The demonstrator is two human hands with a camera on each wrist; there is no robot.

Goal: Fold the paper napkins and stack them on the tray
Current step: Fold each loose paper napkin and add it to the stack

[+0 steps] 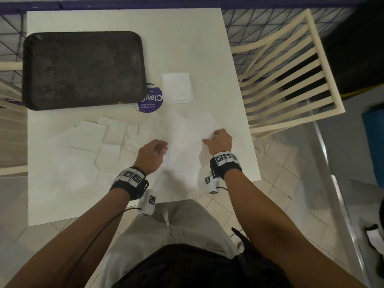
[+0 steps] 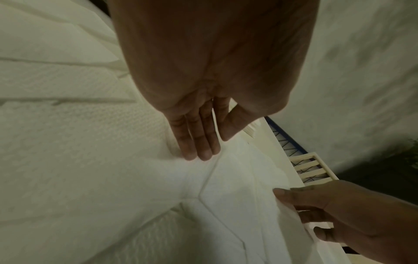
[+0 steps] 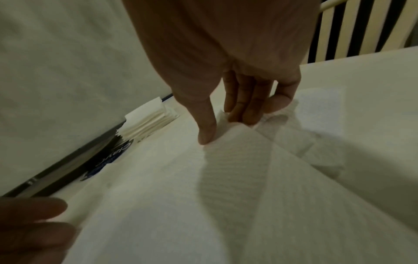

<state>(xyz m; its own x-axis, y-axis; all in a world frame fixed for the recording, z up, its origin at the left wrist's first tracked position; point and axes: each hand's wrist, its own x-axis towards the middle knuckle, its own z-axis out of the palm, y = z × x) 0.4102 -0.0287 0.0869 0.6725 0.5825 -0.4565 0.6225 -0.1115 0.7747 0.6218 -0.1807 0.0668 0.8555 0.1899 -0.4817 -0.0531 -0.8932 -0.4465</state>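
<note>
A white paper napkin [image 1: 185, 138] lies unfolded on the white table [image 1: 124, 21] between my hands. My right hand [image 1: 209, 138] pinches its right edge between thumb and fingers and holds that edge lifted [image 3: 224, 128]. My left hand [image 1: 164, 147] rests on the napkin's left part, fingers [image 2: 196, 148] straight and pressing the paper down. A folded stack of napkins [image 1: 175, 87] sits just beyond, right of the dark tray [image 1: 83, 69]. The tray has nothing on it.
Several more unfolded napkins [image 1: 99, 138] overlap on the table to the left of my hands. A round purple sticker [image 1: 150, 101] shows at the tray's near right corner. A cream slatted chair [image 1: 286, 75] stands against the table's right side.
</note>
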